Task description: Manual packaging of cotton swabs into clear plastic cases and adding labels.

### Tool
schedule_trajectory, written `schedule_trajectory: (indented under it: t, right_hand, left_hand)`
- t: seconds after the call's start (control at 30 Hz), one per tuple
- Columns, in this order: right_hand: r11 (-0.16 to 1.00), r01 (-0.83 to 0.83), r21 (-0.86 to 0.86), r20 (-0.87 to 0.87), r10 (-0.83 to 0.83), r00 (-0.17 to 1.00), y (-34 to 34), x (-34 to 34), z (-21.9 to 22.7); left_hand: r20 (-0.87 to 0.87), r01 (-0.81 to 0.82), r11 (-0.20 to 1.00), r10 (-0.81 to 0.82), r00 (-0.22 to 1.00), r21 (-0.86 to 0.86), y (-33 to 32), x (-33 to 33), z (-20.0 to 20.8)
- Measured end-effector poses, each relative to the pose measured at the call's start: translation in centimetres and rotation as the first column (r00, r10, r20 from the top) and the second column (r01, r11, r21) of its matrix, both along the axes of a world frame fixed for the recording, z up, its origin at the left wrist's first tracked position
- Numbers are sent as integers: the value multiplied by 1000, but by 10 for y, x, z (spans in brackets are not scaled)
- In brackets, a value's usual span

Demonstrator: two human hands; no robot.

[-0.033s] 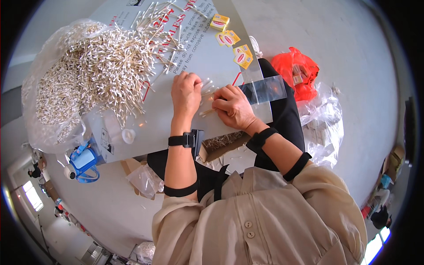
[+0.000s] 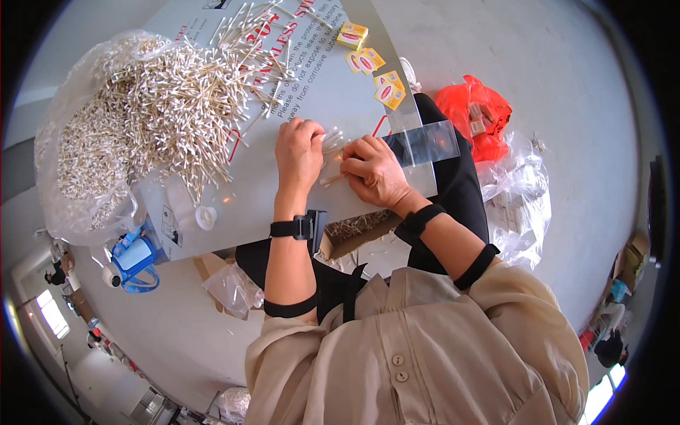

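Above the table's near side, my left hand (image 2: 297,157) is closed, its thumb and fingertips pinched at the cotton swabs (image 2: 331,139) between my hands. My right hand (image 2: 377,172) is curled closed just to the right, with thin swab sticks showing by its fingertips. A few more swab tips (image 2: 327,181) poke out to the left below its fingers. Its palm side is hidden. Beyond its knuckles lies a clear plastic sleeve (image 2: 440,140) crossing the table's right edge. A big heap of loose cotton swabs (image 2: 191,99) spills from a clear bag (image 2: 53,152) on the left.
Small yellow-and-white packets (image 2: 389,91) lie at the far right of the grey table (image 2: 255,212). A small clear lid (image 2: 205,217) sits near its front edge. A blue bottle holder (image 2: 134,262) is at left, an open carton (image 2: 354,237) below, a red bag (image 2: 474,117) at right.
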State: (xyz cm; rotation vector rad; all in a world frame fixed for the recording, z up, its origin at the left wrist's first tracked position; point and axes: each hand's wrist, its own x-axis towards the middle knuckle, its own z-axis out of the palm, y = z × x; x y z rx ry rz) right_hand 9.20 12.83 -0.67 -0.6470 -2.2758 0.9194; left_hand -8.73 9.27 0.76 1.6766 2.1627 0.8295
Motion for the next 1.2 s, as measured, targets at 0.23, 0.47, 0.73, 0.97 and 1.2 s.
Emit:
schedule_trajectory:
  t: [0.23,0.47,0.73,0.97,1.2]
  right_hand:
    - [996,42,-82,-61,-47,997,0,1,-4]
    - [973,132,-189,-138,-160,977,-4,2,-3]
    - [909,159,-384,-207,-253,945,-2,6,-2]
    - [845,99,-526,-283,-284,916,16,-24,1]
    - [799,11,-601,-290,-231,929,22,-34,-8]
  left_hand:
    - [-256,-52,996,32,966,-73,-50,39,-3]
    - [-360,-83,978,9,933,-190,-47,39,-12]
    - [-186,182,969,-213,959,-168,-58,27,-7]
    - [624,-543,804,299,722,243,-59,27,-26]
    - [670,-384,886,122,732,259,-20,20,-16]
